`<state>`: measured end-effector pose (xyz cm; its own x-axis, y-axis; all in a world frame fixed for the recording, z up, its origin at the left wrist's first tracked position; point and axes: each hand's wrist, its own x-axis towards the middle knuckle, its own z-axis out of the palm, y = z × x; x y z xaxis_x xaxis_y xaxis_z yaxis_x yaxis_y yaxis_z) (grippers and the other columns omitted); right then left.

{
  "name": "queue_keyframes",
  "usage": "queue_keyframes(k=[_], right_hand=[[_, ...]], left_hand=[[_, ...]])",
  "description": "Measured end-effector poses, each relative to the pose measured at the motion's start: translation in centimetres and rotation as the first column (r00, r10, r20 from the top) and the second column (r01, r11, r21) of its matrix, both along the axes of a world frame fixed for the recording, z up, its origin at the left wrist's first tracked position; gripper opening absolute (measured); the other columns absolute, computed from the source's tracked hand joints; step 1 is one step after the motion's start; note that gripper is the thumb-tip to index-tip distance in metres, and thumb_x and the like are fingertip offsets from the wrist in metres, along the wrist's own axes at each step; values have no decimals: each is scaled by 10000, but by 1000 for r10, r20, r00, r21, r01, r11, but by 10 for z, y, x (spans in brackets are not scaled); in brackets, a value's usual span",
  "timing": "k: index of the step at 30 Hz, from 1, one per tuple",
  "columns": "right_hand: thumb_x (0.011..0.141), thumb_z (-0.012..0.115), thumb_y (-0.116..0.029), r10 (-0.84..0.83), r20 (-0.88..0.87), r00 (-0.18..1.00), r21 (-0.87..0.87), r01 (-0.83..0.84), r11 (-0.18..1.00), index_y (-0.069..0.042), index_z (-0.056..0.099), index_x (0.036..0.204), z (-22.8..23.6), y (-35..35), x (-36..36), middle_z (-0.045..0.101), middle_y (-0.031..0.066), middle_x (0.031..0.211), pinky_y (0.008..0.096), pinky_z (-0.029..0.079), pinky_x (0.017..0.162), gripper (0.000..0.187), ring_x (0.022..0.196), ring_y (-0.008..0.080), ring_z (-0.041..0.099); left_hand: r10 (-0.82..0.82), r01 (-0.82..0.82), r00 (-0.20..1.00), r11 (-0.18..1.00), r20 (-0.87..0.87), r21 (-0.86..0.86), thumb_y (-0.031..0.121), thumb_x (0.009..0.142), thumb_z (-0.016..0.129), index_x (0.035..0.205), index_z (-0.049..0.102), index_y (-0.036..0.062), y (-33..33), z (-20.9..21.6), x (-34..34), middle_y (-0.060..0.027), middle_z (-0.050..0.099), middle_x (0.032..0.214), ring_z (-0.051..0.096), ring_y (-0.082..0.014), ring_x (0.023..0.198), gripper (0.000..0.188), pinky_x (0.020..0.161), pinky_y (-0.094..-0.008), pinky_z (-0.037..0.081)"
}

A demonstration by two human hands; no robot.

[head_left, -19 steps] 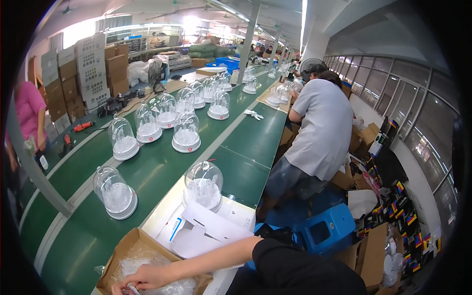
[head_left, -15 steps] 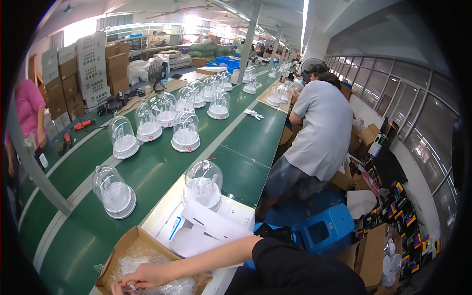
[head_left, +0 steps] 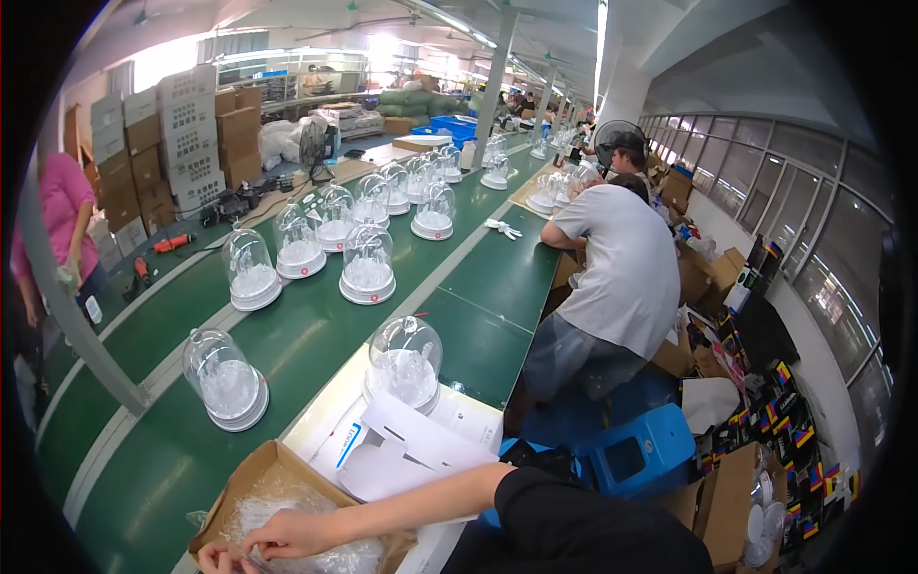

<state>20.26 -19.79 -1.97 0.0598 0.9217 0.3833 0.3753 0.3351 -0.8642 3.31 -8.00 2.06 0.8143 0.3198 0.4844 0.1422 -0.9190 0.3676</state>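
Right hand (head_left: 292,534) and left hand (head_left: 224,558) close together at bottom left of frame, over the near part of an open brown cardboard box (head_left: 246,467). Right: fingers bent, tips drawn in narrow around a small spot; can't tell what's between them. Left: fingers bent, cut off by the lower edge; can't tell if it's gripping. Clear crinkled plastic wrap (head_left: 337,558) fills the box, under and beside the right hand.

Right forearm crosses from lower centre, black sleeve (head_left: 583,517) above the elbow. Just behind it, left of lower centre: white die-cut paper sheet (head_left: 421,438), overlapping a white flat board with a blue mark (head_left: 325,428). Clear dome on a round white base (head_left: 404,352) stands behind the sheet, its base partly hidden.

Long green-topped table (head_left: 488,297) runs toward top centre. Second clear dome with white base (head_left: 228,381) sits left of centre on it, apart from the others; group of similar clear domes (head_left: 367,270) further up. White glove (head_left: 502,229) lies on the table, upper centre.

Co-worker in light grey top (head_left: 622,268) leans over the table, right of centre. Blue plastic stool (head_left: 660,442) at lower right.
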Motion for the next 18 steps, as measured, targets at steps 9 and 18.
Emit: queue_keyframes(k=[9, 18], right_hand=[[827, 623, -59, 20, -107, 994, 41, -16, 999, -32, 617, 942, 2, 3, -2, 653, 116, 765, 330, 476, 615, 118, 661, 233, 630], [865, 587, -50, 138, -188, 973, 21, -136, 990, -22, 604, 943, -15, 7, -4, 659, 85, 720, 293, 483, 585, 85, 631, 182, 639]], left_hand=[[103, -72, 991, 943, 81, -325, 27, 828, 571, 840, 535, -20, 1, 4, -7, -139, 547, 915, 534, -262, 767, 60, 682, -335, 447], [112, 97, 981, 413, 156, -906, 62, 898, 540, 727, 451, 87, 10, -24, -12, -29, 535, 759, 431, -72, 579, 193, 484, -203, 321]])
